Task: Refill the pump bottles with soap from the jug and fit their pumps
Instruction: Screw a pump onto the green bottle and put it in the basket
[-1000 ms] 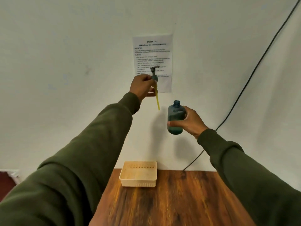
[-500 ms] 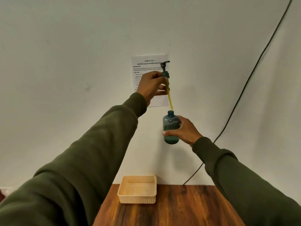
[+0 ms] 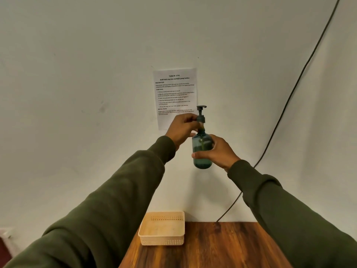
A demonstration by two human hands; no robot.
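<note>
Teal pump bottle (image 3: 201, 151) hangs upright in the air before the white wall (image 3: 77, 93), well above the wooden table (image 3: 212, 248) and its cream basket (image 3: 162, 229), with open room all round. I grip its body in my right hand (image 3: 219, 151). My left hand (image 3: 182, 130) pinches the pump (image 3: 201, 117) collar just above the bottle's neck, its tube already inside

Both hands are raised well above the worktop (image 3: 222, 246), near the wall (image 3: 77, 93). Beneath them the wood lies bare except for a basket (image 3: 161, 232) at its back left edge, against the wall. A cable (image 3: 286, 101) slants down the wall to the right of the hands.
</note>
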